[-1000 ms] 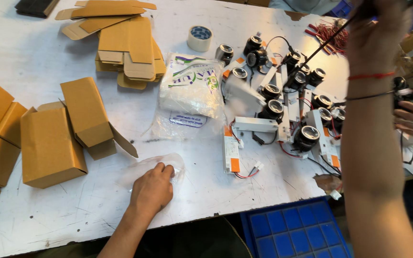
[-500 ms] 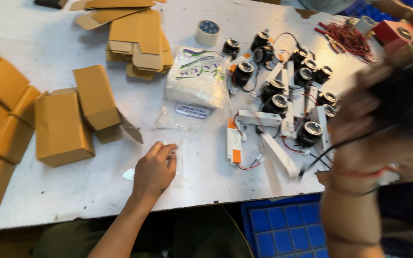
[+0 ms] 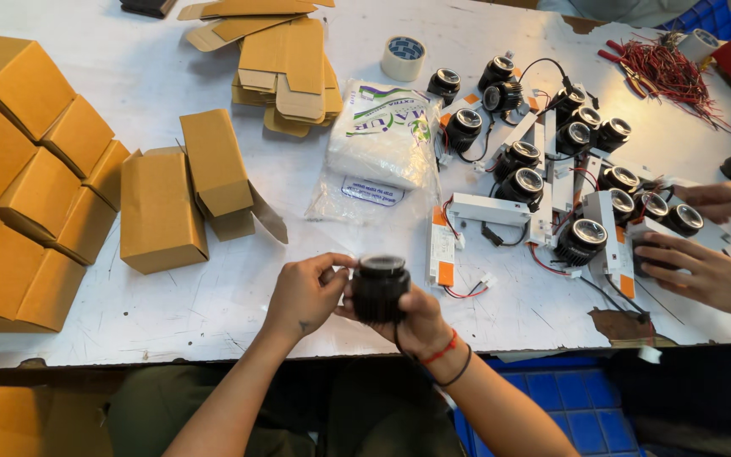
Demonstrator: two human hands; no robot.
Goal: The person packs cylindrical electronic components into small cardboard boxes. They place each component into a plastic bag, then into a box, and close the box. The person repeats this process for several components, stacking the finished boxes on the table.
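Observation:
I hold a black round lamp unit (image 3: 380, 286) over the table's front edge. My right hand (image 3: 417, 324) cups it from below and the right, with a black cord running down past the wrist. My left hand (image 3: 306, 292) grips its left side with thumb and fingers. A white driver box with orange ends (image 3: 442, 247) lies just beyond the lamp. A white plastic bag (image 3: 380, 145) sits farther back.
Several black lamps with white drivers (image 3: 552, 182) crowd the right side, where another person's hands (image 3: 704, 271) rest. Brown cardboard boxes (image 3: 158, 207) stand at left, flat cartons (image 3: 285, 68) at back, a tape roll (image 3: 403, 57), red wires (image 3: 666, 72). A blue crate (image 3: 552, 406) sits below.
My right hand came down from high at the right, carrying the black lamp to the front edge. My left hand lifted off the table and took hold of the lamp's side.

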